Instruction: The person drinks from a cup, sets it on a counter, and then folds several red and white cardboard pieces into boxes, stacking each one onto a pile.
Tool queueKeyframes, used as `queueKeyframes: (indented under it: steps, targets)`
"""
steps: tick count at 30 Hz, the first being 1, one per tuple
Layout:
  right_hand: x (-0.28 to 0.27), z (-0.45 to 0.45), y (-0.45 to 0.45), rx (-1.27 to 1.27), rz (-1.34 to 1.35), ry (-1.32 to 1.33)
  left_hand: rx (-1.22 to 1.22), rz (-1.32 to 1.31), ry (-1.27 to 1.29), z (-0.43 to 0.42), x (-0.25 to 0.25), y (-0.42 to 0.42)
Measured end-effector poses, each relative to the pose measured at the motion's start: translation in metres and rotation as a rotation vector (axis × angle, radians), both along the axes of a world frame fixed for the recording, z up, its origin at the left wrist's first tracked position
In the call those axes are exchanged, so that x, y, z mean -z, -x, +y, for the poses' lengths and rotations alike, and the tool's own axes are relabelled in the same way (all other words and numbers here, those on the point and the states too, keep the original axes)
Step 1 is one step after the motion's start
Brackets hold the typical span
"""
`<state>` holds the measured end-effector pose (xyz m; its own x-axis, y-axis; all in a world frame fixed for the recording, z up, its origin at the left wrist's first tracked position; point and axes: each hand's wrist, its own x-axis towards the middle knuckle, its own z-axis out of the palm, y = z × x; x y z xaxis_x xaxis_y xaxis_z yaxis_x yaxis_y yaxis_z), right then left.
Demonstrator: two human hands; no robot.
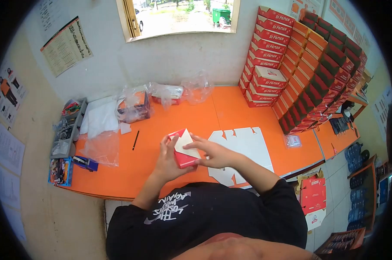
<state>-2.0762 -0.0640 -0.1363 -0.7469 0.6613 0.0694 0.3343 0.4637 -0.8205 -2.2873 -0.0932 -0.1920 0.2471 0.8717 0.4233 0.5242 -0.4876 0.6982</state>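
Note:
A small red and cream cardboard box is held up over the front part of the orange table, close to my body. My left hand wraps round its left side, with the fingers up along the edge. My right hand grips it from the right, fingertips on the cream top face and the thumb low on the side. A flat white die-cut cardboard sheet lies on the table beneath and beyond my right forearm. Left of the box, a black pen rests on the tabletop.
Tall stacks of red boxes stand at the back right of the orange table. Plastic-wrapped packs lie along the wall. A grey organiser tray, a blue bin and a tape dispenser line the left edge.

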Motion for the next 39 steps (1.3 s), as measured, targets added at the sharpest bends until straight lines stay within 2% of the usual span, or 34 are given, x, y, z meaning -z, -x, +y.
queueKeyframes:
  steps: [1, 2, 3, 5, 6, 7, 9, 10, 11, 12, 13, 15, 17, 18, 21, 23, 24, 25, 26, 27, 29, 31, 32, 33, 34, 35, 36, 37, 39]
  targets:
    - [-0.008, 0.001, -0.007, -0.073, 0.008, -0.022, 0.033, 0.01, -0.099, 0.0, -0.012, 0.005]
    - [-0.009, 0.0, -0.01, -0.001, 0.033, -0.22, 0.064, 0.019, -0.197, -0.002, -0.023, 0.009]
    - [-0.016, -0.002, -0.014, -0.004, 0.029, -0.221, 0.061, 0.015, -0.198, -0.005, -0.037, 0.012]
    - [-0.033, -0.009, -0.02, 0.053, -0.057, -0.425, 0.176, 0.194, -0.136, -0.012, -0.061, 0.017]
    - [-0.035, -0.009, -0.025, 0.047, 0.054, -0.446, 0.174, 0.197, -0.134, -0.014, -0.068, 0.018]
    - [-0.036, -0.008, -0.025, 0.046, 0.055, -0.444, 0.177, 0.237, -0.123, -0.016, -0.073, 0.018]
    - [-0.044, -0.011, -0.023, 0.026, -0.004, -0.621, 0.181, 0.276, -0.109, -0.015, -0.075, 0.015]
    - [-0.052, -0.02, -0.02, 0.001, -0.135, -0.521, 0.131, 0.21, -0.17, -0.014, -0.075, 0.009]
    - [-0.05, -0.023, -0.012, 0.001, -0.133, -0.521, 0.08, 0.146, -0.232, -0.013, -0.075, 0.005]
    - [-0.047, -0.027, -0.004, -0.019, 0.005, -0.56, 0.08, 0.149, -0.234, -0.012, -0.072, 0.004]
    - [-0.044, -0.03, 0.002, -0.037, 0.143, -0.601, 0.097, 0.047, -0.252, -0.01, -0.068, 0.003]
    - [-0.038, -0.031, 0.003, -0.022, 0.153, -0.687, 0.119, -0.055, -0.276, -0.004, -0.059, 0.005]
    - [-0.038, -0.03, -0.001, -0.117, 0.164, -0.755, 0.319, -0.152, -0.116, 0.0, -0.054, 0.012]
    - [-0.04, -0.031, -0.002, -0.147, 0.195, -0.797, 0.318, -0.153, -0.115, 0.0, -0.055, 0.016]
    - [-0.033, -0.031, 0.0, -0.142, 0.244, -0.803, 0.404, -0.114, -0.146, 0.001, -0.054, 0.018]
    - [-0.033, -0.031, 0.007, -0.16, 0.238, -0.717, 0.436, -0.512, -0.057, 0.002, -0.036, 0.004]
    - [-0.033, -0.031, 0.01, -0.177, 0.232, -0.641, 0.433, -0.513, -0.057, -0.001, -0.034, -0.002]
    - [-0.036, -0.033, 0.013, -0.18, 0.232, -0.645, 0.502, -0.749, 0.003, -0.001, -0.034, -0.007]
    - [-0.041, -0.039, 0.015, -0.107, 0.118, -0.718, 0.572, -0.985, 0.062, 0.0, -0.039, -0.011]
    - [-0.044, -0.041, 0.015, -0.029, 0.005, -0.786, 0.576, -0.985, 0.057, 0.002, -0.047, -0.007]
    - [-0.037, -0.033, 0.013, 0.006, -0.102, -0.698, 0.595, -1.17, 0.056, 0.003, -0.073, 0.009]
    - [-0.021, -0.017, 0.009, 0.059, 0.228, -0.592, 0.644, -1.205, 0.098, 0.002, -0.08, 0.008]
    - [-0.023, -0.012, 0.011, 0.045, 0.344, -0.509, 0.678, -1.122, 0.077, 0.004, -0.073, 0.002]
    - [-0.03, -0.014, 0.014, 0.041, 0.346, -0.513, 0.709, -1.038, 0.059, 0.007, -0.062, -0.006]
    - [-0.041, -0.019, 0.017, 0.072, 0.225, -0.547, 0.708, -1.018, -0.072, 0.013, -0.045, -0.019]
    - [-0.05, -0.021, 0.019, 0.105, 0.102, -0.582, 0.71, -1.016, -0.081, 0.012, -0.036, -0.019]
    - [-0.051, -0.024, 0.022, 0.112, -0.016, -0.546, 0.626, -1.07, 0.0, 0.011, -0.03, -0.018]
    - [-0.051, -0.024, 0.024, 0.117, -0.016, -0.561, 0.544, -1.12, 0.082, 0.015, -0.027, -0.016]
    - [-0.047, -0.024, 0.026, 0.144, -0.241, -0.462, 0.567, -1.159, 0.034, 0.024, -0.041, 0.003]
